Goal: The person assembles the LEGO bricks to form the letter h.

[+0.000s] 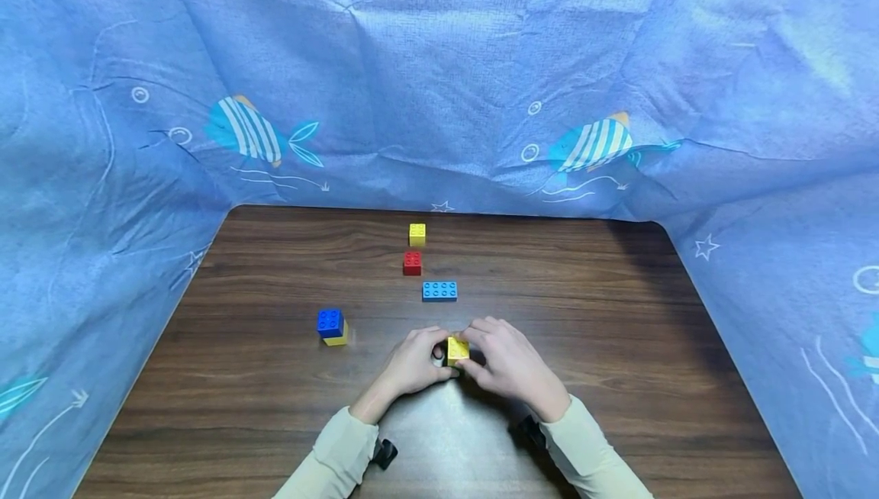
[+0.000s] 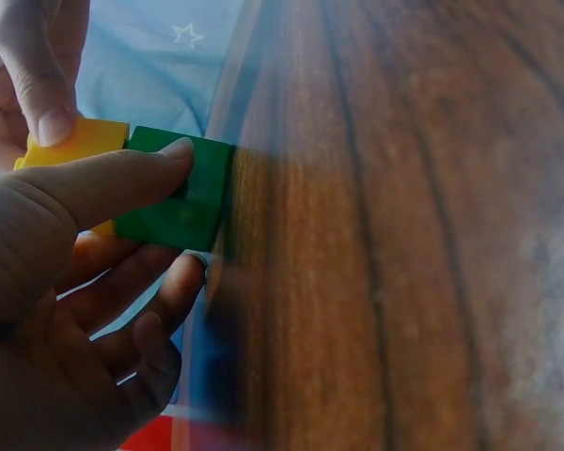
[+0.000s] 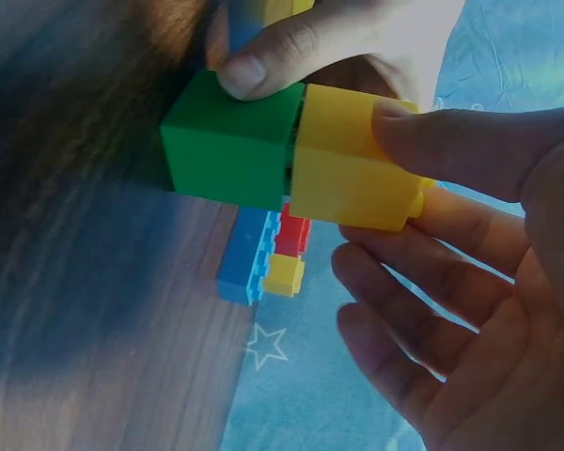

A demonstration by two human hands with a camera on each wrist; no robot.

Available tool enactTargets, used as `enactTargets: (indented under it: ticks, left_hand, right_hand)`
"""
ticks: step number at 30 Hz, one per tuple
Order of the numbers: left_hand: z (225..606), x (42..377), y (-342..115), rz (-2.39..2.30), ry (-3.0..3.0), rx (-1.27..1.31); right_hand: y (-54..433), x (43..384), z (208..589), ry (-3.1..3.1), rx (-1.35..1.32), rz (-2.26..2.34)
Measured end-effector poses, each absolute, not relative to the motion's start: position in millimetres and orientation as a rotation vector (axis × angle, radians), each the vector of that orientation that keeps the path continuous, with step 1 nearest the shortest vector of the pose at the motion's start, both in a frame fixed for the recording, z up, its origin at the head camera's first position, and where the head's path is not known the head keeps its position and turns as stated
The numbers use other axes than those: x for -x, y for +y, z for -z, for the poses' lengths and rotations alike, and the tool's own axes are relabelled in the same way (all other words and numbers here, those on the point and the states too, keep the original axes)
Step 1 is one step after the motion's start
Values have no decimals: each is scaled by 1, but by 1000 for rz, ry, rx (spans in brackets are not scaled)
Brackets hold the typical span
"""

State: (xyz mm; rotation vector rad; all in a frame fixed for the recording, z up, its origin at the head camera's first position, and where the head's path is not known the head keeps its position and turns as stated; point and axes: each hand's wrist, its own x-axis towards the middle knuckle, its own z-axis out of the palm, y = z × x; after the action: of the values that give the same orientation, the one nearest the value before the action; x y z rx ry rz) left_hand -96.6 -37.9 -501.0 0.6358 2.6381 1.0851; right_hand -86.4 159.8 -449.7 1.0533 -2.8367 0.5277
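In front of me, both hands meet at two stacked toy bricks. My left hand (image 1: 414,362) pinches the green brick (image 3: 227,146), the lower one, between thumb and fingers. The yellow brick (image 3: 343,155) sits on top of it, and my right hand (image 1: 507,359) grips it by its sides with thumb and fingers. A thin dark gap with a bit of stud shows between the two in the right wrist view. The green brick's lower end is right at the tabletop. From the head view, only the yellow studded top shows.
Left of the hands stands a blue brick (image 1: 330,322) on a yellow one (image 1: 336,340). Beyond the hands lie a light blue long brick (image 1: 439,291), a red brick (image 1: 412,263) and another yellow brick (image 1: 417,235). A blue fish-print cloth (image 1: 439,64) surrounds the wooden table (image 1: 584,285).
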Motion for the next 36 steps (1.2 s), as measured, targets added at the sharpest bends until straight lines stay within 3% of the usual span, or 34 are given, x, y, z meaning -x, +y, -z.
enactTargets:
  ticks: [36]
  left_hand:
    - [499,94,-45,-1152,2577,-625]
  right_hand:
    - [165,87,456,-2908,-925,-643]
